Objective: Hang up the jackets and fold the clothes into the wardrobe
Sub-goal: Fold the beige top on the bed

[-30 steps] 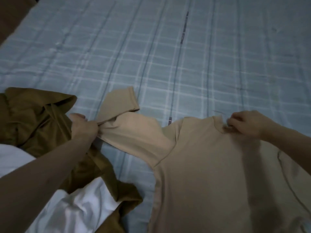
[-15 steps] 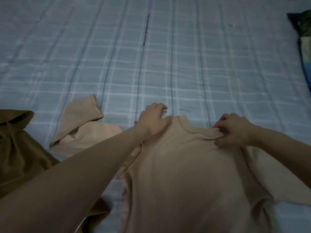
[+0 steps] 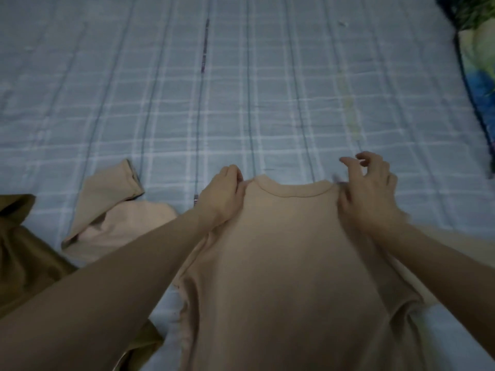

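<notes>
Nearest the camera, the beige long-sleeved top point(image 3: 289, 277) is lying front-up on the blue checked bedsheet point(image 3: 267, 108), its body running toward the viewer and its round neckline pointing away. Up at the shoulders, both hands are working. The left hand point(image 3: 222, 194) is gripping the left shoulder seam just beside the collar, fingers curled over the fabric edge. The right hand point(image 3: 367, 191) is blurring with motion at the right shoulder; its heel is sitting on the cloth while the fingers are lifting, spread and loosely hooked, pinching nothing that I can make out.

Risks from here, as I'm judging it: the left sleeve point(image 3: 107, 207) is lying doubled back on itself, well out to the side, so any fold started now is likely trapping creases. With only one hand truly holding, a tug is liable to skew the neckline. The olive-brown garment point(image 3: 24, 253) is crowding the left edge, touching nothing beige yet but near enough to be getting caught up.

Containers: none are showing, and no wardrobe is in view. Farther off, a dark patterned cloth point(image 3: 479, 57) is sitting at the far right corner
</notes>
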A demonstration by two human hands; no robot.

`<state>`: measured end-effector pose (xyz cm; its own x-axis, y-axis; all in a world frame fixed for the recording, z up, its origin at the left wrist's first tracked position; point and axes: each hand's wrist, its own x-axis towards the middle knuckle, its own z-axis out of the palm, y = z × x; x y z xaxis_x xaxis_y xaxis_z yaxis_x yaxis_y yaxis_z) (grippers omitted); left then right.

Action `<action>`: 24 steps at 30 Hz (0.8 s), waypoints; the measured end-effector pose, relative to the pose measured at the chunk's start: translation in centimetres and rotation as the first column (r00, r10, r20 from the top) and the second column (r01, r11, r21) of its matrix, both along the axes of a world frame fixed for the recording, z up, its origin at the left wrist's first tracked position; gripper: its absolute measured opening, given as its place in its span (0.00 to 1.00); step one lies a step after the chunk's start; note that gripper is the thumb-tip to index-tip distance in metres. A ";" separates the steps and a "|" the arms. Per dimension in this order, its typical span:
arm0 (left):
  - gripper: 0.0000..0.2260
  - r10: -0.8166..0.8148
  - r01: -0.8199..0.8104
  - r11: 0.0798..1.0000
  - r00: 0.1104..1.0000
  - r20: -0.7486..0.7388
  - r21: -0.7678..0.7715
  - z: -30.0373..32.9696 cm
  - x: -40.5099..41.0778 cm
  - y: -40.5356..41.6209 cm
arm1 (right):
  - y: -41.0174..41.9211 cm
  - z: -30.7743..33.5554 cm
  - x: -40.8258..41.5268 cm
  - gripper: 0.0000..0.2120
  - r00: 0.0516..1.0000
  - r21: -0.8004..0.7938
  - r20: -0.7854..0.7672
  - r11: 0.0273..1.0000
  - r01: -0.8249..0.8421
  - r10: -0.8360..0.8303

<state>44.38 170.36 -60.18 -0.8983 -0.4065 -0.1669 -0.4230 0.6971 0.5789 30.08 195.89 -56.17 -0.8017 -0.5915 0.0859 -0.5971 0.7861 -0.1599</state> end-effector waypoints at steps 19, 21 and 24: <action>0.07 0.815 -0.837 0.500 0.541 0.208 0.222 3.6 23.3 -16.9 | -12.1 -1.7 20.6 0.29 0.638 -0.053 0.385 0.706 -0.707 0.667; 0.06 0.873 -0.829 0.178 0.382 0.304 0.530 4.5 23.4 -17.1 | -13.0 -2.9 22.0 0.30 0.651 0.075 0.407 0.687 -0.723 0.641; 0.11 0.876 -0.690 -0.166 0.226 0.427 0.705 4.7 24.6 -18.9 | -14.8 -2.7 23.6 0.25 0.753 0.143 0.406 0.778 -0.612 0.518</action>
<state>69.00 151.50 -55.44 -0.0372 -0.6435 -0.7645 -0.1783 -0.7485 0.6387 53.72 181.07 -58.91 -0.2626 -0.9058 -0.3324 -0.8921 0.3592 -0.2741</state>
